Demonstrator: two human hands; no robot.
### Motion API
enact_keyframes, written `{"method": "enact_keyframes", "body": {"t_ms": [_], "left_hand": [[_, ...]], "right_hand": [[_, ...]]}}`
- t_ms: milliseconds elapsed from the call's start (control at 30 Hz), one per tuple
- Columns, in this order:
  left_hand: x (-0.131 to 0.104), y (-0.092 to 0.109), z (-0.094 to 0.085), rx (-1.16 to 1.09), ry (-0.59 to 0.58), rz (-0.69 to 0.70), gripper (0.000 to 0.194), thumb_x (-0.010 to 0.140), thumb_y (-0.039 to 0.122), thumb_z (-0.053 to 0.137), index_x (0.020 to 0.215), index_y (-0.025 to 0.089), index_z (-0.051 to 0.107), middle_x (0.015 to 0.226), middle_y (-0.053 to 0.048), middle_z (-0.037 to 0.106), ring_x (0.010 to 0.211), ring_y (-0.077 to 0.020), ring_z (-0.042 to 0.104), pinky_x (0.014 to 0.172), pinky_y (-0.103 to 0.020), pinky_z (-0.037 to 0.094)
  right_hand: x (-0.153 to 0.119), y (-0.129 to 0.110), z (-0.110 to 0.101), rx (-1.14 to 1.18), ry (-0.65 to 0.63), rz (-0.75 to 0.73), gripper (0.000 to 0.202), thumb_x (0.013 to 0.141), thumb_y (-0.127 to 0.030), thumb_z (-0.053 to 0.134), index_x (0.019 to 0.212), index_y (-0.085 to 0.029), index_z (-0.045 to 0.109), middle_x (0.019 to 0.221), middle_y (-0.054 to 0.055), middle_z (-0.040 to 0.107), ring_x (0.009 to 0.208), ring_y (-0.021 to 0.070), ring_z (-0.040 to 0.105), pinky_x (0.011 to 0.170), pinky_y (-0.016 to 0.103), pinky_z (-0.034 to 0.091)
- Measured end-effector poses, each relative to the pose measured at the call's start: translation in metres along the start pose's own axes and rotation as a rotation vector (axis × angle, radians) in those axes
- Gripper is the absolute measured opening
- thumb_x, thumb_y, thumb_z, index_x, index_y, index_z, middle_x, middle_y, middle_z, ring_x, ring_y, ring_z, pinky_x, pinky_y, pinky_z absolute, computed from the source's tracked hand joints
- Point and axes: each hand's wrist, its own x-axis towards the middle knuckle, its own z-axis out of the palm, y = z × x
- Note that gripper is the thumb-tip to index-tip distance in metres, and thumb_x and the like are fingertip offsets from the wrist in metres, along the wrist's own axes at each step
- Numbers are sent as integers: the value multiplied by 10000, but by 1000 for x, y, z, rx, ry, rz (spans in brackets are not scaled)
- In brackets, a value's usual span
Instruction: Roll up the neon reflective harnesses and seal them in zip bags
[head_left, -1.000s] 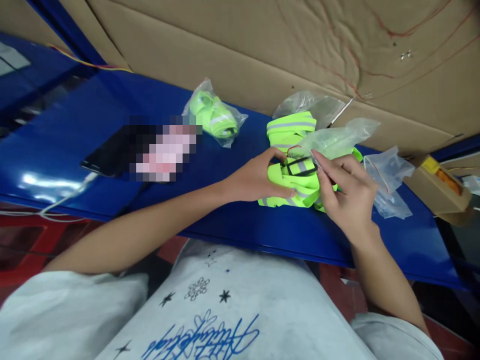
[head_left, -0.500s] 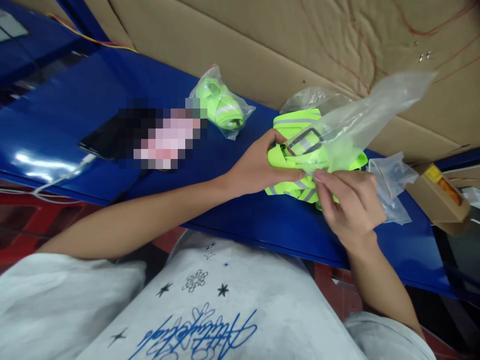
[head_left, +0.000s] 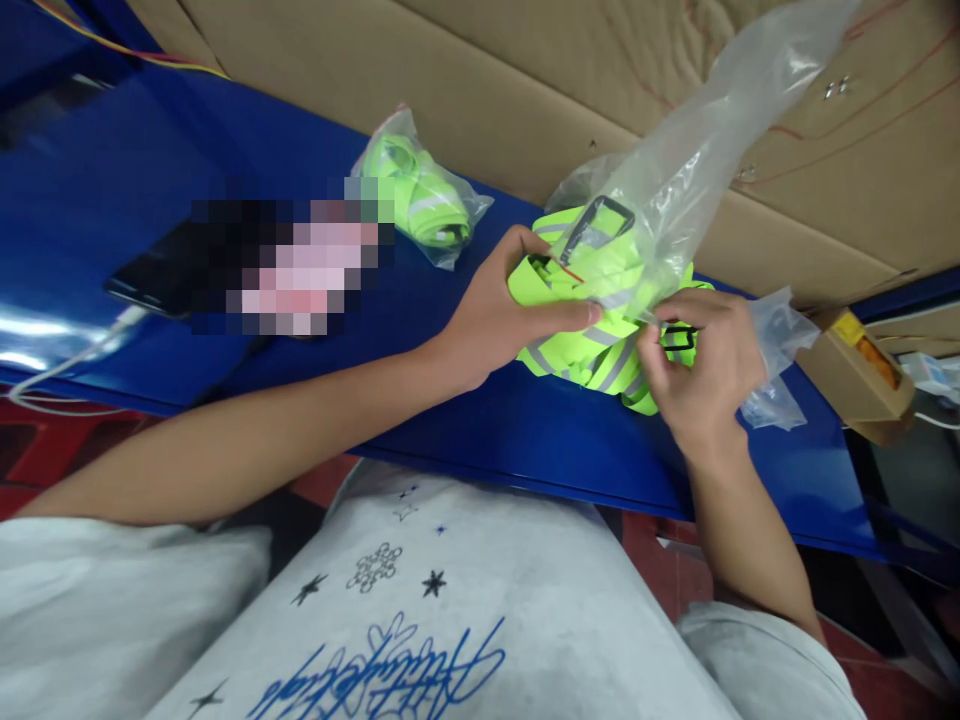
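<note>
My left hand (head_left: pixel 502 305) is closed around a rolled neon-yellow reflective strap (head_left: pixel 544 280), its thumb lying across the front of the roll. A clear plastic bag (head_left: pixel 694 150) partly covers the strap and rises from it toward the back right. Fingertips of my right hand (head_left: pixel 697 360) pinch the lower edge of this bag, to the right of my left thumb. One black buckle (head_left: pixel 600 225) shows through the film at the top of the roll. Beside my right fingers is another black buckle (head_left: pixel 681 338), partly hidden. More neon strap is bunched beneath both hands.
Another bagged neon strap (head_left: pixel 427 200) lies to the left on the blue table (head_left: pixel 315 140). A black phone (head_left: pixel 150 270) with a white cable and a blurred patch is further left. Loose plastic (head_left: pixel 780 335) and an open cardboard box (head_left: pixel 859 375) are at the right.
The free part of the bag has swung upward and stands more upright. My right hand still pinches its edge, and a second buckle now shows beside those fingers. The whole view has shifted slightly.
</note>
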Motion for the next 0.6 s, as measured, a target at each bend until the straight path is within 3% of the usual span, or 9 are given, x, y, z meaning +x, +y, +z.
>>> {"method": "enact_keyframes", "body": {"t_ms": [100,267,467,600], "left_hand": [[2,-2,0,-108,3,-61,508,661,324,927,928,232,506,850,42,581,792,-156,616,755,-309,510],[6,-8,-2,-185,-12,-87,441,713,311,887,954,231,527,878,39,592,804,-149,618,755,-304,525],[4,-12,-5,139,-11,154,565,684,413,963,991,229,526,1014,4,597,1012,-197,606,949,-366,546],[2,-13,-5,160,-64,137,547,739,434,943,1017,229,519,1071,-16,618,1053,-206,614,953,-360,558]], "right_hand": [[-4,3,4,33,-10,-45,154,975,-218,619,1126,-239,639,1041,94,746,1019,234,736,903,396,583],[-8,-12,15,154,25,-154,166,964,-170,641,1118,-231,633,958,46,747,880,165,731,782,308,582],[-9,-22,20,170,32,-278,301,912,-119,691,1171,-240,597,976,22,721,882,180,683,791,338,538],[-9,-30,18,192,25,-218,420,940,-306,742,1316,-234,567,991,45,678,896,198,652,788,342,538]]}}
